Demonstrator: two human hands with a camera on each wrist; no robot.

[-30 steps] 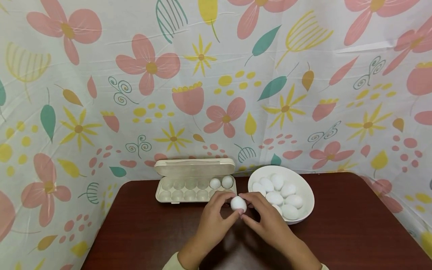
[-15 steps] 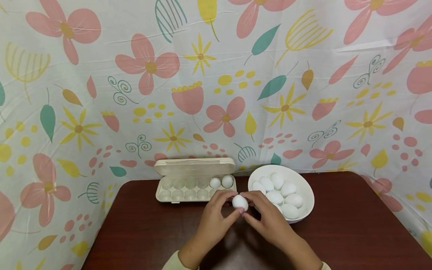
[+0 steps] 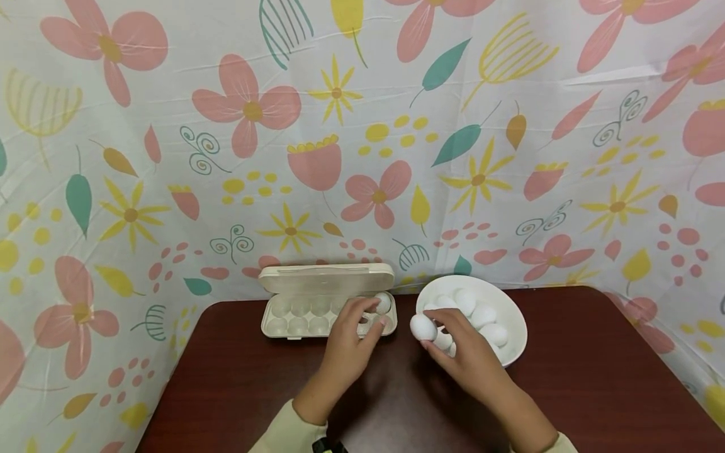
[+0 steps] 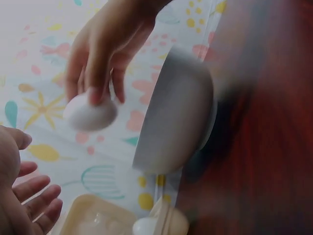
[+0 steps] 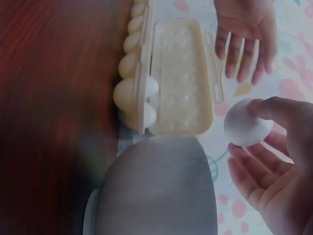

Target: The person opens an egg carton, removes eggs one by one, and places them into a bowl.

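My right hand (image 3: 472, 355) pinches a white egg (image 3: 423, 328) between thumb and fingers, above the near left rim of the white bowl (image 3: 518, 324). The same egg (image 5: 248, 123) shows plainly in the right wrist view. My left hand (image 3: 347, 352) holds nothing; its fingers are loosely bent and spread over the right end of the egg carton (image 3: 325, 281). In the left wrist view the left hand (image 4: 32, 196) has its palm showing and fingers relaxed. One egg (image 3: 382, 304) sits in the carton's back right cup; two white eggs are in it in the right wrist view.
Several white eggs (image 3: 484, 316) lie in the bowl, right of the carton. The carton's lid stands raised toward the flowered cloth (image 3: 379, 195) behind the table. Dark red-brown table top (image 3: 226, 384) extends in front and to both sides.
Both hands were together on the egg. My left hand has let go and moved left over the carton; my right hand has carried the egg slightly right and up.
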